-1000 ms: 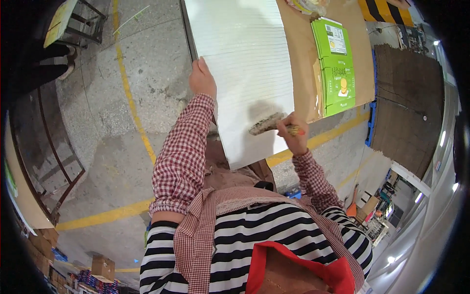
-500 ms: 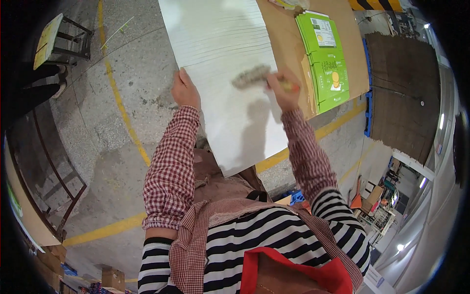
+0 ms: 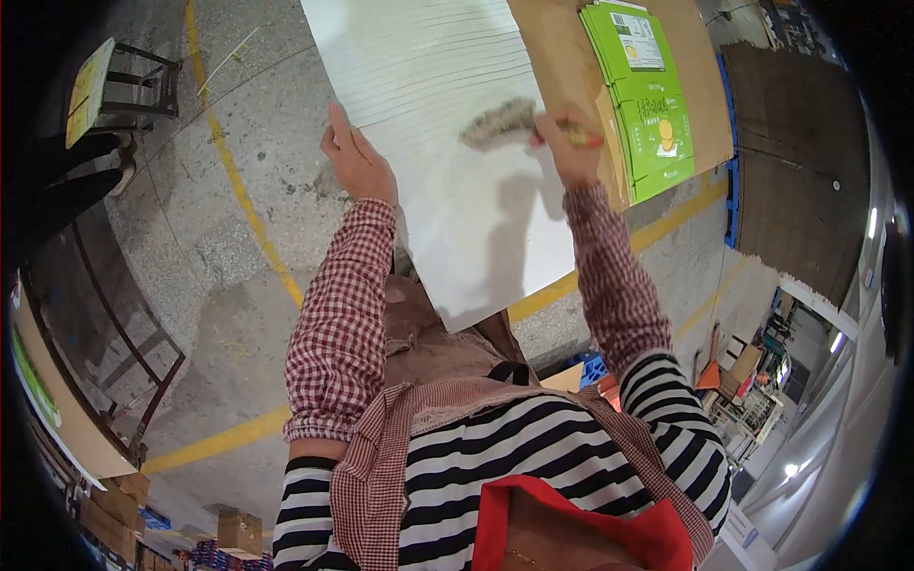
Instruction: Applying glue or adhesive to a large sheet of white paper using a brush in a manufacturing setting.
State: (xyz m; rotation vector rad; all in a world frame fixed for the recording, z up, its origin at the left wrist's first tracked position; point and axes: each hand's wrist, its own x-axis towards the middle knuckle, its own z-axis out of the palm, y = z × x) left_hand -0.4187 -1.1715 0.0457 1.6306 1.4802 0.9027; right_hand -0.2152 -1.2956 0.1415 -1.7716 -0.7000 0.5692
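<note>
Grips, two: left grip [image 3: 362, 164], right grip [image 3: 571, 150]. Checked sleeves [image 3: 345, 305], two. Brush [image 3: 500, 122], one. White sheets [image 3: 447, 190]: one fanned stack, well over five edges showing, exact number unclear. Green flat cartons [image 3: 657, 119]: one overlapping pile on the counter [image 3: 564, 57], at least two, rest too tight to count. Stool [image 3: 90, 90], one. Other person's legs [image 3: 81, 160], two. Brown stack [image 3: 795, 181] at right, one; layers run together.

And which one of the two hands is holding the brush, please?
The right hand: it grips the brush over the white surface. The left hand is at that surface's left edge, with no brush.
</note>
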